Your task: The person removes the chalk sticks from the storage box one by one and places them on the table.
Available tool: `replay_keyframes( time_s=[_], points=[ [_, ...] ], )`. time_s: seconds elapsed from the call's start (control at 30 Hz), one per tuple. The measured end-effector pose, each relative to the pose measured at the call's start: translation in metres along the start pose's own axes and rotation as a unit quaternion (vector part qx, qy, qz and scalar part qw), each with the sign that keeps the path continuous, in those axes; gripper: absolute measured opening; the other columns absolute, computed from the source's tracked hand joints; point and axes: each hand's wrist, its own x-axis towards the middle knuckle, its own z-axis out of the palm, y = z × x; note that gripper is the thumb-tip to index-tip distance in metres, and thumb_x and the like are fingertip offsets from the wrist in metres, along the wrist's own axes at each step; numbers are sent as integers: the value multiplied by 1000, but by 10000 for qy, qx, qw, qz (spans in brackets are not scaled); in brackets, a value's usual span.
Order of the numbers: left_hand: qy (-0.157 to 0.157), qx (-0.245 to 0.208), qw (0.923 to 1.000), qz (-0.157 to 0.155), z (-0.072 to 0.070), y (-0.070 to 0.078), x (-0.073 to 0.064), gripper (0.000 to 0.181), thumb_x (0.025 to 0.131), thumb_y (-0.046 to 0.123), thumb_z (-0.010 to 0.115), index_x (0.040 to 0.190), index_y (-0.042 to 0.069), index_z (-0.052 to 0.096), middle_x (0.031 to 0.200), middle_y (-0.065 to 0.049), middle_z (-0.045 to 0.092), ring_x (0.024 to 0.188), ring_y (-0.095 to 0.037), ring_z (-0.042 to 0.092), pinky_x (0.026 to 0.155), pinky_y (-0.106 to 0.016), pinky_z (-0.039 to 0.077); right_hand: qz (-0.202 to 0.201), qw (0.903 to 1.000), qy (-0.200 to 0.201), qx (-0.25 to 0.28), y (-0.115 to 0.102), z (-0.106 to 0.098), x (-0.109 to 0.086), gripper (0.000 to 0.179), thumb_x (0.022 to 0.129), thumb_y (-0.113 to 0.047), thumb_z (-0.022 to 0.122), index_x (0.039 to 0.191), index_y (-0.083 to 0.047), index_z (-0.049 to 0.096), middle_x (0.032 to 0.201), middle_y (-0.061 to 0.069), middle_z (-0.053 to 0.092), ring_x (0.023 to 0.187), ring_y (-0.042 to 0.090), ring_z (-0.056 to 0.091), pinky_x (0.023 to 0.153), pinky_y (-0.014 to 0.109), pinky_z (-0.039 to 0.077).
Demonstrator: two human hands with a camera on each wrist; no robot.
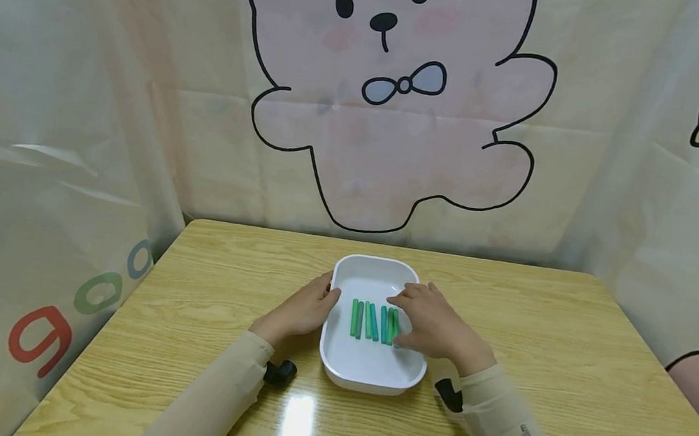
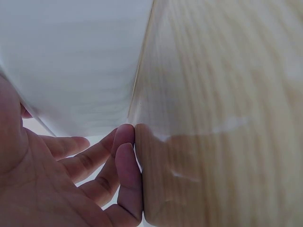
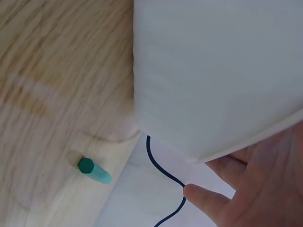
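A white rectangular tray [image 1: 371, 381] sits on the wooden table. Inside it lies a side-by-side row of several thin green and teal sticks [image 1: 369, 320]. At the tray's left side my left hand [image 1: 302, 306] holds its edge, the thumb by the rim and the fingers [image 2: 128, 165] against the outer wall. Over the tray's right side reaches my right hand [image 1: 440, 325], fingers spread above the rightmost sticks; whether its fingertips touch them is hidden. A teal stick [image 3: 97, 171] with a dark hexagonal end shows near the table's edge in the right wrist view, not visible from the head.
The wood-grain table [image 1: 538, 362] stretches out on both sides of the tray. Behind it hangs a pale curtain [image 1: 383, 130] printed with a pink cartoon bear. Black wrist devices [image 1: 280, 373] sit beneath both forearms.
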Motion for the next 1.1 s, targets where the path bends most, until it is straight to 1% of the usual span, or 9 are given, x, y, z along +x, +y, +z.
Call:
replay_keyframes(
  time_s=[0.1,0.2,0.57,0.9,1.1],
  points=[
    [9,-23,10000,3,0,0,0,57,113,30,34,164,7,26,157,-17,47,140,-30,52,113,-50,47,77,9999,-71,-45,0,2,0,68,82,-31,88,141,-8,64,145,14,61,149,41,38,126,66,16],
    [16,-46,10000,-3,1,0,-1,57,113,30,34,165,8,26,157,-17,46,140,-30,52,114,-50,47,147,9998,-131,-75,0,4,1,68,82,-30,88,141,-7,63,145,14,61,152,41,35,127,65,15],
    [7,-50,10000,45,2,0,0,57,113,30,34,164,7,25,158,-17,46,141,-30,51,114,-51,46,311,9992,-200,-123,-2,8,2,68,80,-27,90,140,-8,64,142,11,62,153,39,32,127,65,15],
    [-8,12,10000,39,0,4,-1,57,113,30,34,165,7,25,155,-18,49,136,-30,55,111,-49,50,368,9990,-200,-141,-2,10,3,66,79,-24,90,138,-7,66,140,12,64,153,39,31,126,65,16],
    [-14,-23,10000,40,1,2,-1,57,113,29,34,165,6,25,158,-18,46,140,-31,52,113,-50,48,462,9985,-293,-62,-3,11,5,64,79,-23,90,137,-9,67,140,11,64,154,38,30,127,65,15]
  ],
)
